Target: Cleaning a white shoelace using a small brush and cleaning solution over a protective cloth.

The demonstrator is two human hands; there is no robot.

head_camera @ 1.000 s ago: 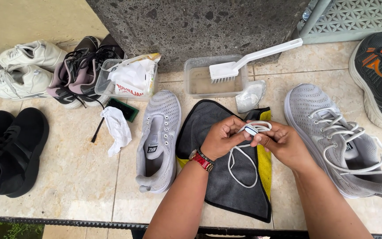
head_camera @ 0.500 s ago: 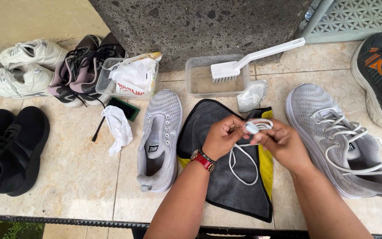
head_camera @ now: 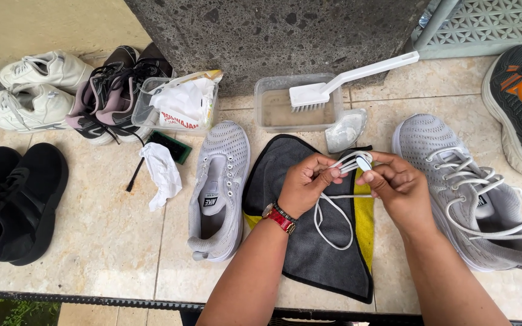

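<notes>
A tiled ledge (head_camera: pixel 104 241) is carrying everything, with a rough stone pillar (head_camera: pixel 273 36) standing at its far edge. Two black shoes (head_camera: pixel 7 202) are lying at the left edge, and two white shoes (head_camera: pixel 31 90) with a dark pair (head_camera: pixel 113 84) are sitting toward the far left corner. A grey shoe with laces (head_camera: pixel 472 193) is lying near the right edge, beside a black and orange shoe (head_camera: pixel 521 102) at the far right corner. A second grey shoe without laces (head_camera: pixel 219 187) is lying in the middle, just left of a grey and yellow cloth (head_camera: pixel 309 259) spread at the near edge. Two clear tubs are sitting along the far edge, the left tub (head_camera: pixel 179 102) holding wrappers, the right tub (head_camera: pixel 300 108) bearing a white brush (head_camera: pixel 345 78). A crumpled white rag (head_camera: pixel 161 172) is lying left of the laceless shoe. Over the cloth, the left hand (head_camera: pixel 306 184) and right hand (head_camera: pixel 394 187) are both pinching a white shoelace (head_camera: pixel 336 211) tightly, its bundled coils between the fingertips and a loop hanging onto the cloth.
</notes>
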